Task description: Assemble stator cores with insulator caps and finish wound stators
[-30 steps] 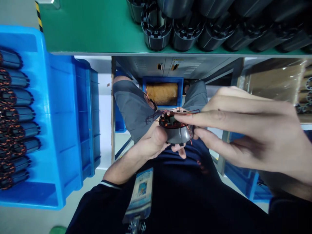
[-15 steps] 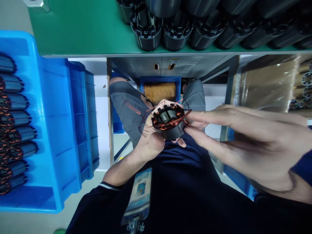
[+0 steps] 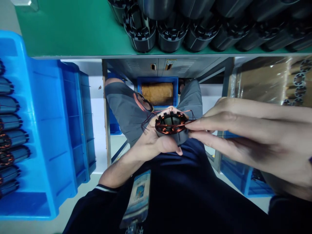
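Observation:
A motor stator [image 3: 181, 136], a dark ring with copper windings and a toothed black rim, rests in my left hand [image 3: 156, 143]. My left thumb lies along its near side, and the other fingers are mostly hidden behind it. Loose copper wires [image 3: 146, 121] trail off its left side over my lap. From the right, my right hand [image 3: 234, 133] reaches in with thumb and index finger pinched at the rim. Between those fingertips a copper wire [image 3: 174, 125] runs taut across the stator's opening.
Several black stator cores [image 3: 172, 34] stand along the front edge of the green bench [image 3: 73, 29]. On the left, a blue bin [image 3: 39, 130] holds several wound stators [image 3: 14, 138]. A blue box [image 3: 138, 94] with brown contents sits below the bench. Plastic-wrapped cardboard [image 3: 263, 78] is at right.
My right fingertips have closed on the wire and drawn it straight across the stator's opening. My left thumb has shifted right along the stator's near side. The view has moved slightly right.

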{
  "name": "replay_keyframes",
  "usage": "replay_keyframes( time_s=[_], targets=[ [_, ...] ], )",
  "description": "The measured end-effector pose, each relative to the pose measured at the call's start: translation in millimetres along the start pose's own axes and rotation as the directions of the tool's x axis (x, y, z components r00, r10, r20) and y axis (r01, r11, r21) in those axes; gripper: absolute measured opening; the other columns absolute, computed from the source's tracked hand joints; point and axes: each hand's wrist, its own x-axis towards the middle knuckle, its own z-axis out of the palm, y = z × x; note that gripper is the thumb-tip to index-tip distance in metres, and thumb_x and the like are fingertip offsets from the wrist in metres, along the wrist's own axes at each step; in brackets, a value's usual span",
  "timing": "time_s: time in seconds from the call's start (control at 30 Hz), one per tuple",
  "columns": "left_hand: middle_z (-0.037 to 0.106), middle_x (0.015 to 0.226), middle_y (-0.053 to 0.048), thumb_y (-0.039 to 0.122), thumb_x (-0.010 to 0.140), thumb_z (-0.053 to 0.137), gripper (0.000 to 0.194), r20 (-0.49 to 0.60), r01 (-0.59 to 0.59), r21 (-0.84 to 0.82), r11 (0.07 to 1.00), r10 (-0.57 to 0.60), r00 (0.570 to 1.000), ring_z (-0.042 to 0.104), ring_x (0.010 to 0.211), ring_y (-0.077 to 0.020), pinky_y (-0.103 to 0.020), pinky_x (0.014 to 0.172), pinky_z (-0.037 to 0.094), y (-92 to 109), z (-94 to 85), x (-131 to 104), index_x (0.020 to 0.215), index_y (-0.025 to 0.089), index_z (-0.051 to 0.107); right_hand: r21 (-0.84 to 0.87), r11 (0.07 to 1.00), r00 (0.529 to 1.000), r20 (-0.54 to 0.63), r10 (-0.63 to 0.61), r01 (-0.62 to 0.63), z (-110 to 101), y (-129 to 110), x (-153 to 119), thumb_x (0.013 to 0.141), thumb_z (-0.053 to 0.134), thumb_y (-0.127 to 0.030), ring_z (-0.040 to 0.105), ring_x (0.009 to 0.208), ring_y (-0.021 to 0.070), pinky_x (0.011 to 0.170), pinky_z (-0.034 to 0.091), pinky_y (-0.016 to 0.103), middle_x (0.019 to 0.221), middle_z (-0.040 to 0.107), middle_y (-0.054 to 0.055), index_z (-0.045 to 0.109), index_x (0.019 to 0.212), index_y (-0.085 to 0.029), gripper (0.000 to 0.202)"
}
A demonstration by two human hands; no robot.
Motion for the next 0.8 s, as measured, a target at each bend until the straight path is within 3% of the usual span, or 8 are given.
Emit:
replay_keyframes(
  time_s=[0.1,0.17,0.27,0.4,0.5,0.6,0.7,0.8],
  targets=[
    [0.079,0.112,-0.009,0.097,0.095,0.081,0.086,0.079,0.055,-0.205,0.977,-0.040,0.996,0.072,0.066,-0.0184,-0.042,0.065,0.075,-11.4,2.7,-3.6,0.145,0.027,0.076,0.008,1.000,0.999,-0.046,-0.023,0.023,6.4,-0.6,9.8,0.113,0.087,-0.024,0.086,0.088,0.0230,0.079,0.073,0.041,0.109,0.088,0.001,0.089,0.130,-0.036,0.022],
    [0.079,0.112,-0.009,0.095,0.095,0.084,0.085,0.043,0.067,-0.182,0.981,-0.060,0.997,0.073,0.067,-0.0191,-0.040,0.062,0.073,-10.7,2.8,-3.4,0.144,0.026,0.075,-0.016,0.999,0.997,-0.054,-0.053,0.052,12.5,-0.5,15.7,0.113,0.083,-0.015,0.082,0.086,0.0220,0.079,0.070,0.040,0.105,0.084,0.001,0.084,0.122,-0.034,0.020],
    [0.079,0.121,-0.008,0.085,0.082,0.103,0.083,-0.115,0.018,0.034,0.999,-0.014,0.993,0.080,0.080,-0.0227,-0.041,0.071,0.074,2.2,0.7,0.5,0.139,0.029,0.080,-0.042,0.996,0.997,0.007,-0.079,0.079,17.4,4.8,22.3,0.118,0.075,-0.014,0.073,0.085,0.0208,0.076,0.063,0.038,0.103,0.077,0.004,0.073,0.116,-0.028,0.014],
    [0.079,0.120,-0.004,0.067,0.064,0.120,0.080,-0.232,-0.110,0.331,0.937,0.194,0.953,0.082,0.103,-0.0277,-0.045,0.096,0.072,20.6,-1.2,10.2,0.127,0.030,0.085,0.065,0.997,0.974,0.219,-0.058,0.045,9.5,16.4,27.5,0.126,0.063,-0.031,0.064,0.081,0.0166,0.069,0.053,0.033,0.102,0.066,0.003,0.062,0.113,-0.023,0.016],
    [0.079,0.112,-0.004,0.068,0.055,0.123,0.084,-0.157,-0.169,0.401,0.901,0.249,0.956,0.077,0.096,-0.0256,-0.042,0.088,0.068,22.2,-1.6,17.4,0.119,0.027,0.087,0.038,0.996,0.948,0.308,-0.085,0.077,-2.0,19.2,26.6,0.126,0.066,-0.044,0.058,0.078,0.0149,0.071,0.048,0.032,0.096,0.061,0.000,0.058,0.107,-0.023,0.029],
    [0.080,0.107,-0.004,0.069,0.047,0.124,0.089,0.008,-0.151,0.308,0.939,0.156,0.988,0.074,0.087,-0.0232,-0.038,0.076,0.062,15.8,-1.0,20.3,0.115,0.026,0.086,0.059,0.989,0.921,0.360,-0.150,0.138,-10.8,18.4,20.6,0.124,0.071,-0.043,0.050,0.072,0.0132,0.069,0.043,0.031,0.088,0.052,-0.004,0.055,0.099,-0.024,0.035],
    [0.082,0.104,-0.003,0.057,0.051,0.126,0.082,0.136,-0.051,0.067,0.996,0.041,0.990,0.076,0.086,-0.0223,-0.036,0.075,0.062,7.2,1.8,17.0,0.115,0.026,0.085,0.152,0.967,0.893,0.376,-0.247,0.204,-12.1,20.2,15.8,0.125,0.070,-0.033,0.049,0.072,0.0133,0.068,0.040,0.032,0.086,0.050,-0.004,0.058,0.095,-0.024,0.033],
    [0.083,0.102,-0.003,0.051,0.070,0.121,0.069,0.246,0.149,-0.172,0.974,-0.104,0.964,0.080,0.086,-0.0230,-0.035,0.076,0.065,0.4,4.5,10.1,0.122,0.026,0.083,0.066,0.950,0.879,0.364,-0.309,0.306,-7.5,25.9,15.5,0.126,0.068,-0.042,0.048,0.071,0.0145,0.066,0.037,0.035,0.087,0.054,-0.003,0.063,0.094,-0.025,0.037]
  ],
)
